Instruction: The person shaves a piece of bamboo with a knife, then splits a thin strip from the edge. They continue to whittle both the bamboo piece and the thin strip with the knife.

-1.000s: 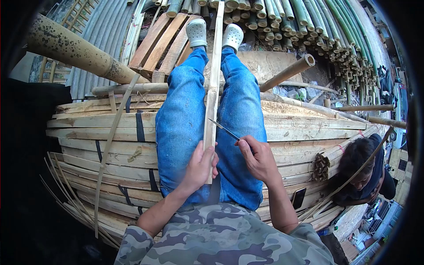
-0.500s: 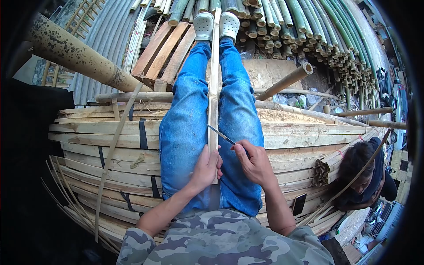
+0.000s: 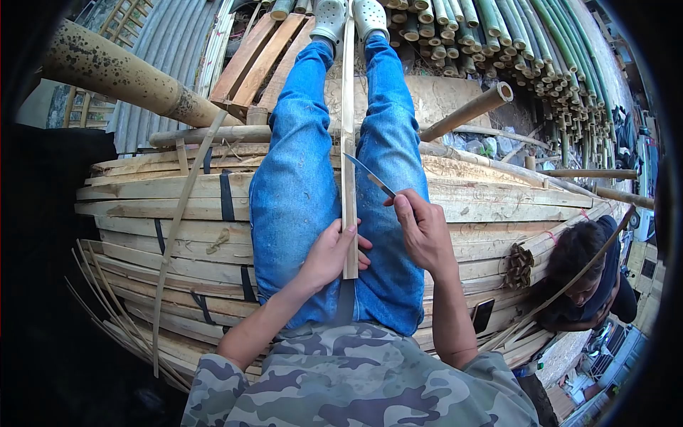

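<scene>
A long narrow wooden strip (image 3: pixel 348 185) lies lengthwise between my jeans-covered legs, from my shoes down to my lap. Near its lower end my left hand (image 3: pixel 333 252) is wrapped round it, thumb on top and fingertips showing on the right side. My right hand (image 3: pixel 425 231), to the right of the strip, is closed on the handle of a knife (image 3: pixel 370 175). The blade points up and left, and its tip is at the strip's right part, above my left hand; whether it touches the wood I cannot tell.
Stacked wooden planks (image 3: pixel 192 208) spread on both sides beneath my legs. Bamboo poles (image 3: pixel 491 28) are piled ahead. A thick bamboo pole (image 3: pixel 128 78) slants at upper left, a shorter one (image 3: pixel 469 112) at right. A phone (image 3: pixel 483 315) lies at right, near another person (image 3: pixel 587 274).
Both hands and the strip's lower end appear slightly higher and farther right. The knife has moved up with my right hand, and the view has shifted, with my shoes nearer the top edge.
</scene>
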`<action>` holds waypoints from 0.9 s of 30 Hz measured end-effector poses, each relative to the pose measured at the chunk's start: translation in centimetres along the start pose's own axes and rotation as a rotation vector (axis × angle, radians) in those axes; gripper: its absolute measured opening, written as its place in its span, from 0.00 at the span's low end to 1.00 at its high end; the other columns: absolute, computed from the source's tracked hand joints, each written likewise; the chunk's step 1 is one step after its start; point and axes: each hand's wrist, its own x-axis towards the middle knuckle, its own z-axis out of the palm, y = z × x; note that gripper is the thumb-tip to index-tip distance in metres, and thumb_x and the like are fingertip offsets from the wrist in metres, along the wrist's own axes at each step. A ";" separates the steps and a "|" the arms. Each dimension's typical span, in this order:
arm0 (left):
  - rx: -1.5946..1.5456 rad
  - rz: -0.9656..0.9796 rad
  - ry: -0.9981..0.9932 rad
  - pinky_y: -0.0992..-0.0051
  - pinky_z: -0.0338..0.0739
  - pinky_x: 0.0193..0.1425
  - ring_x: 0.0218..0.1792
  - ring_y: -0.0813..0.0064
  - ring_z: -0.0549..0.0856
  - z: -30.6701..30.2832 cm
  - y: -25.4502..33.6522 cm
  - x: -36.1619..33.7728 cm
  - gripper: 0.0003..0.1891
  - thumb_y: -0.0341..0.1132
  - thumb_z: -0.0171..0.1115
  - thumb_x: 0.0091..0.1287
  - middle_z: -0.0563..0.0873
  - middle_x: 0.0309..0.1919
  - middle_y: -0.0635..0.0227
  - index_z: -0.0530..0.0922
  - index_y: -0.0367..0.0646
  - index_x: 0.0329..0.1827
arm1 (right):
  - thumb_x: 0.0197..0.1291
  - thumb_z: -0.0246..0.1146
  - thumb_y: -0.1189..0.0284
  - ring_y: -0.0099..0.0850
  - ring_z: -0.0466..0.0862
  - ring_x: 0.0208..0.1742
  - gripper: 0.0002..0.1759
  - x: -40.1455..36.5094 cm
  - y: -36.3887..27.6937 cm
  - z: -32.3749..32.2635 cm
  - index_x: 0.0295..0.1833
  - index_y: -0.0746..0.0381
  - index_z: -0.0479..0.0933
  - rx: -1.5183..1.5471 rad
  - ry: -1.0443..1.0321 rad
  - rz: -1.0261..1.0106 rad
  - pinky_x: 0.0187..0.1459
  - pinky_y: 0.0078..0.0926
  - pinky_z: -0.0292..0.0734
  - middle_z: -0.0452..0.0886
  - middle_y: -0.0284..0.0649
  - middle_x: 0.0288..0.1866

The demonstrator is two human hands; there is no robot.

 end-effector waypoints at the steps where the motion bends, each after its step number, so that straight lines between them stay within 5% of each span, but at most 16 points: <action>1: 0.032 -0.013 0.016 0.75 0.86 0.37 0.31 0.74 0.87 0.1 0.2 -0.4 0.22 0.46 0.43 0.82 0.83 0.38 0.58 0.65 0.36 0.67 | 0.76 0.53 0.60 0.41 0.80 0.24 0.20 -0.1 0.1 -0.3 0.43 0.67 0.80 0.002 -0.003 0.008 0.30 0.36 0.72 0.76 0.48 0.21; 5: -0.074 0.100 0.016 0.76 0.84 0.31 0.27 0.78 0.85 1.2 3.2 -2.3 0.24 0.47 0.38 0.83 0.83 0.38 0.59 0.66 0.34 0.67 | 0.76 0.53 0.62 0.38 0.80 0.25 0.18 -1.1 1.2 -0.6 0.44 0.65 0.80 -0.029 -0.028 0.104 0.31 0.34 0.72 0.78 0.47 0.23; 8: -0.064 0.129 0.007 0.77 0.83 0.28 0.26 0.79 0.84 2.4 4.4 -2.5 0.23 0.46 0.38 0.83 0.83 0.37 0.60 0.66 0.34 0.67 | 0.73 0.58 0.63 0.40 0.83 0.30 0.15 -1.5 2.3 -0.3 0.46 0.64 0.79 0.007 -0.045 -0.086 0.32 0.35 0.73 0.81 0.46 0.29; 16: -0.341 0.151 -0.052 0.77 0.76 0.23 0.22 0.79 0.78 3.5 5.8 -3.3 0.25 0.45 0.34 0.83 0.82 0.37 0.59 0.67 0.34 0.70 | 0.72 0.57 0.63 0.47 0.81 0.24 0.13 -1.4 1.3 0.2 0.42 0.62 0.77 0.032 -0.138 -0.140 0.28 0.39 0.71 0.79 0.49 0.24; 24: -0.254 0.232 -0.066 0.76 0.80 0.28 0.26 0.77 0.81 2.1 6.6 -3.4 0.26 0.44 0.36 0.83 0.83 0.43 0.56 0.64 0.33 0.73 | 0.73 0.56 0.60 0.50 0.78 0.23 0.18 0.2 -0.5 -0.8 0.32 0.60 0.70 -0.237 -0.142 -0.289 0.27 0.46 0.68 0.75 0.47 0.19; 27: -0.066 0.146 -0.051 0.76 0.83 0.36 0.32 0.76 0.84 2.2 6.5 -4.1 0.24 0.40 0.44 0.81 0.83 0.47 0.56 0.63 0.33 0.73 | 0.73 0.56 0.59 0.51 0.78 0.23 0.18 1.3 -0.6 -1.2 0.33 0.61 0.71 -0.326 -0.209 -0.295 0.27 0.47 0.68 0.75 0.48 0.19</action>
